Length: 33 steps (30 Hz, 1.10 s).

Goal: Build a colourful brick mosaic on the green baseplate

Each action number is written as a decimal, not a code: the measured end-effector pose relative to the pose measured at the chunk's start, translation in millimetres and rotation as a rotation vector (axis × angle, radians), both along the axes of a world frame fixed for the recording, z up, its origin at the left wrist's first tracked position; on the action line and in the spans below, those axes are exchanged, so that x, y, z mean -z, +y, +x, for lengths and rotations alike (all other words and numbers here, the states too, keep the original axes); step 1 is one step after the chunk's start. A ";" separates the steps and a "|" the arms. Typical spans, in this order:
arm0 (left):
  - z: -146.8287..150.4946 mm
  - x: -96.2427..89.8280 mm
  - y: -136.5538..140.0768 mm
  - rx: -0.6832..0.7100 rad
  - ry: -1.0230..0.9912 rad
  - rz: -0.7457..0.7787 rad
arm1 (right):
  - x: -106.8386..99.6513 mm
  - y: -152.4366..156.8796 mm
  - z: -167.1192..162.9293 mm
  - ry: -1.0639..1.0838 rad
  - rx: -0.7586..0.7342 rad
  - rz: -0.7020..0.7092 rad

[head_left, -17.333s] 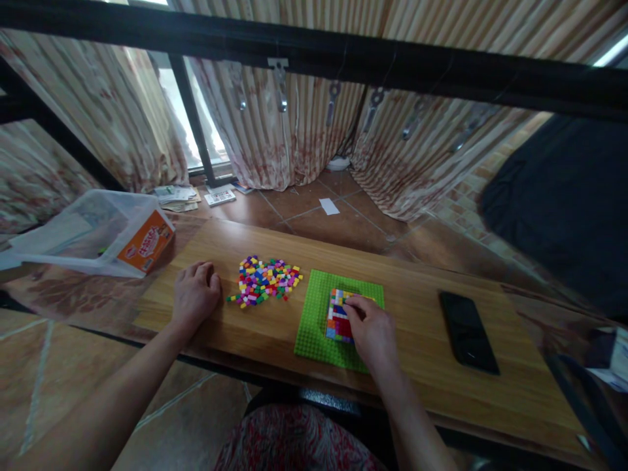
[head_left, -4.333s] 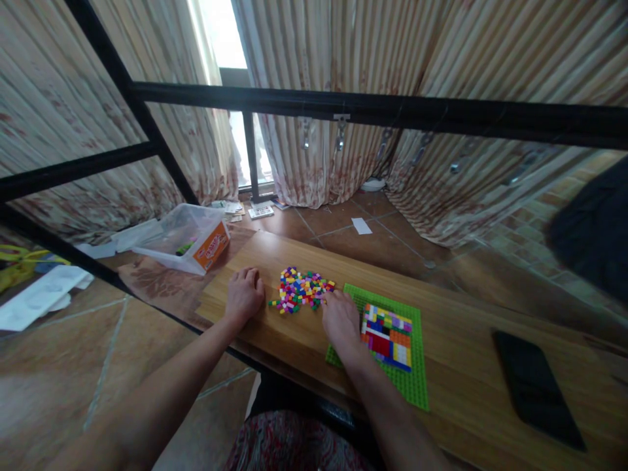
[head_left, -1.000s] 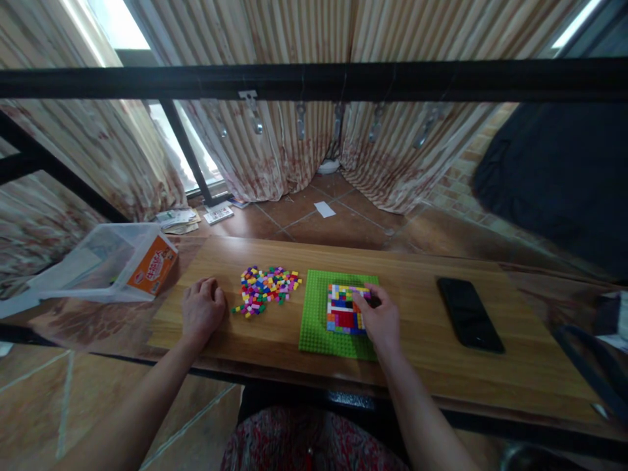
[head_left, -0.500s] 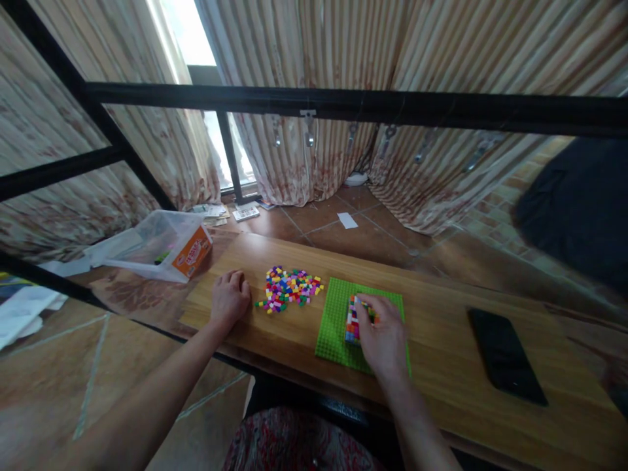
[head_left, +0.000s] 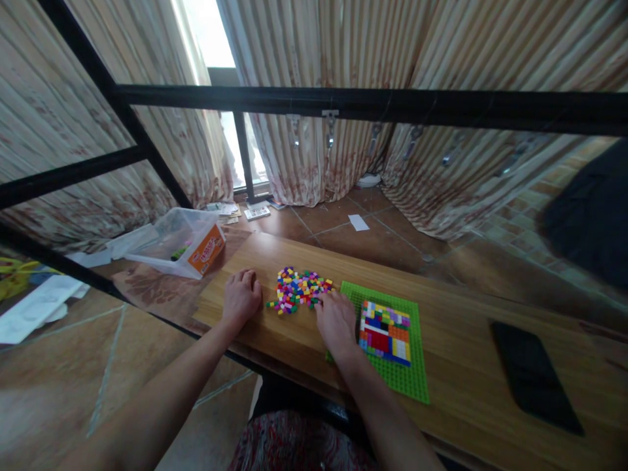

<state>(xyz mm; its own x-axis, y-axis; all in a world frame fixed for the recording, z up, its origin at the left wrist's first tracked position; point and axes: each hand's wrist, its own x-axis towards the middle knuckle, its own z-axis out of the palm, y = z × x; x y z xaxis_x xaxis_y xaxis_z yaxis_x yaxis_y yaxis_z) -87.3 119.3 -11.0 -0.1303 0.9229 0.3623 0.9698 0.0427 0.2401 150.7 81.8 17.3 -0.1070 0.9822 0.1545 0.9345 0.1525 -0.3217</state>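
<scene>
My left hand point(head_left: 242, 296) rests on the wooden table, its fingers curled in and nothing visible in them. Beside it lies a loose pile of small coloured toy bricks point(head_left: 299, 288). At the pile's right edge is my right hand point(head_left: 338, 320), its fingers bunched and pointing down among the bricks; whatever is between the fingertips is hidden. Right of that hand, a green baseplate point(head_left: 415, 383) carries a low, roughly square build of multicoloured bricks point(head_left: 385, 333) with a dark gap near its middle. My right hand and wrist cover part of the baseplate's left side.
A black phone point(head_left: 534, 376) lies at the right on the wooden table point(head_left: 456, 340). A clear plastic box point(head_left: 171, 252) with an orange label stands beyond the table's left end. Black metal bars point(head_left: 275, 98) cross in front of striped curtains point(head_left: 324, 163). Papers lie on the tiled floor.
My right hand has moved left from the brick build to the pile, uncovering the build. My left hand stays in place on the table. The view has shifted slightly left.
</scene>
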 end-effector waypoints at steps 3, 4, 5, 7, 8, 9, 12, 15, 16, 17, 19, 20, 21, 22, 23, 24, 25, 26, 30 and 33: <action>-0.4 0.2 0.1 -0.003 0.002 -0.005 | 0.9 1.3 -1.4 -0.012 0.003 -0.021; -0.7 0.3 0.3 -0.006 0.004 -0.007 | 0.7 1.1 -1.7 -0.007 0.003 -0.024; -1.0 0.6 0.5 -0.008 0.007 -0.007 | 0.3 0.5 -1.8 0.003 0.005 -0.025; -1.8 1.0 1.0 -0.002 0.017 -0.004 | -1.9 -2.8 -1.0 0.046 0.014 -0.020; -2.2 1.2 1.3 0.004 0.025 -0.001 | -3.7 -5.7 0.3 0.083 0.021 -0.012; -2.5 1.2 1.6 0.009 0.032 0.002 | -6.1 -9.5 2.3 0.132 0.027 -0.001; -2.9 0.6 2.2 0.015 0.049 0.003 | -15.4 -25.8 14.1 0.333 0.050 0.044; -2.4 -1.2 2.2 0.016 0.049 -0.001 | -22.6 -46.0 36.0 0.515 0.075 0.092; -2.2 -1.8 2.1 0.016 0.048 -0.001 | -23.2 -52.6 45.3 0.553 0.084 0.114; -2.1 -2.3 2.0 0.017 0.047 -0.001 | -22.6 -58.8 55.3 0.583 0.100 0.142; -2.0 -2.8 2.0 0.019 0.045 -0.002 | -17.9 -69.2 76.4 0.613 0.155 0.178; -2.2 -2.8 2.2 0.016 0.044 -0.002 | -14.3 -73.2 86.8 0.619 0.204 0.191; -2.4 -2.6 2.4 0.015 0.045 -0.002 | -10.5 -76.3 96.7 0.615 0.256 0.196; -2.6 -2.3 2.6 0.013 0.047 -0.001 | -6.6 -78.4 105.8 0.608 0.306 0.196; -2.9 -1.9 2.9 0.012 0.050 0.002 | -3.2 -79.6 113.7 0.596 0.342 0.196; -3.2 -1.5 3.1 0.014 0.053 0.005 | -0.4 -79.9 120.4 0.583 0.370 0.201; -3.5 -1.2 3.3 0.017 0.056 0.006 | 1.6 -79.4 125.7 0.571 0.387 0.210; -3.7 -1.0 3.5 0.019 0.059 0.007 | 2.8 -78.1 129.7 0.560 0.390 0.222; -4.0 -1.2 4.0 0.020 0.071 0.006 | 3.7 -68.2 135.2 0.549 0.348 0.306; -4.0 -1.9 4.4 0.029 0.072 0.007 | 6.2 -60.2 135.2 0.568 0.351 0.336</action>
